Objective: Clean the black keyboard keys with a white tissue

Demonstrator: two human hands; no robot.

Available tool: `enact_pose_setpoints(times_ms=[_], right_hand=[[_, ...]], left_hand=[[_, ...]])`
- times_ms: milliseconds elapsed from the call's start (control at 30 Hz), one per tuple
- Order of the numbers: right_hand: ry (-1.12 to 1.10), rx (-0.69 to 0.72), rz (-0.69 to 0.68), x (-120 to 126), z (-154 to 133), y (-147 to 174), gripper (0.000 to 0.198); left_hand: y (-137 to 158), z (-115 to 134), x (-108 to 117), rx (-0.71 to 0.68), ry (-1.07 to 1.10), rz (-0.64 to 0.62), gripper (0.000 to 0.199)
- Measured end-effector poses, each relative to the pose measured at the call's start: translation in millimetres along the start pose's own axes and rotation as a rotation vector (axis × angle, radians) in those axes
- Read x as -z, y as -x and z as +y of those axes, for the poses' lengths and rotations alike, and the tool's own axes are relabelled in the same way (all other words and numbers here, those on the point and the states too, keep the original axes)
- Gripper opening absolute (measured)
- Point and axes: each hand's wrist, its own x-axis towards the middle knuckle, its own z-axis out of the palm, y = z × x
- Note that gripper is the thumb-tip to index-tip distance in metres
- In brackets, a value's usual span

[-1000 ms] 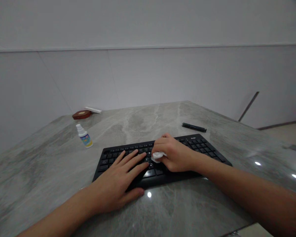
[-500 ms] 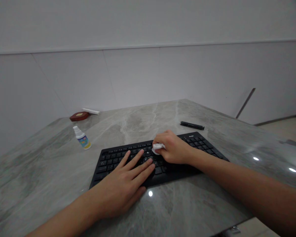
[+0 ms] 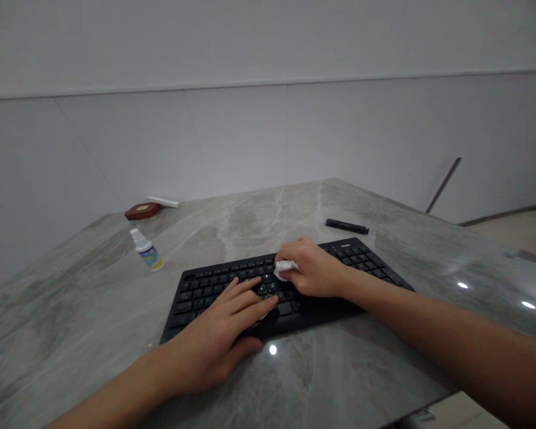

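A black keyboard lies slightly turned on the table in front of me. My right hand is closed around a crumpled white tissue, which it presses on the keys near the middle. Over the keyboard's left half rests my left hand, palm down with fingers apart and nothing in its grip. Its fingertips are on or just above the keys, and the thumb is near the front edge. The two hands hide part of the keys.
Left of the keyboard stands a small white spray bottle with a colourful label. Behind it are a reddish-brown case and a white strip by the wall. A black pen-like object lies beyond the keyboard on the grey marbled table.
My left hand has drawn back a little toward the left, its fingers now more bent. My right hand stays at nearly the same spot with the tissue.
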Motion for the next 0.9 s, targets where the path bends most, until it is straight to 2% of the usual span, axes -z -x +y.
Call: enact_pose_setpoints(times_ms=[100, 200, 333, 400, 567, 767, 900], right_hand=[[0.002, -0.005, 0.005, 0, 0, 0, 0.009], [0.004, -0.005, 0.0, 0, 1, 0, 0.008], [-0.007, 0.002, 0.006, -2, 1, -1, 0.009], [-0.015, 0.006, 0.006, -3, 0, -1, 0.009], [-0.022, 0.021, -0.026, 1, -5, 0, 0.009], [-0.124, 0.175, -0.189, 7, -13, 2, 0.011], [-0.083, 0.128, -0.163, 9, -8, 0, 0.011]], left_hand=[[0, 3, -3, 0.029, -0.01, 0.071, 0.07], [-3, 8, -8, 0.099, -0.156, 0.116, 0.077], [-9, 12, -12, 0.124, -0.311, 0.082, 0.069], [-12, 13, -13, 0.181, -0.338, 0.097, 0.068], [-13, 11, -15, 0.329, -0.359, 0.12, 0.081], [-13, 8, -15, 0.357, -0.384, 0.066, 0.091], [-14, 9, -15, 0.375, -0.404, 0.041, 0.091]])
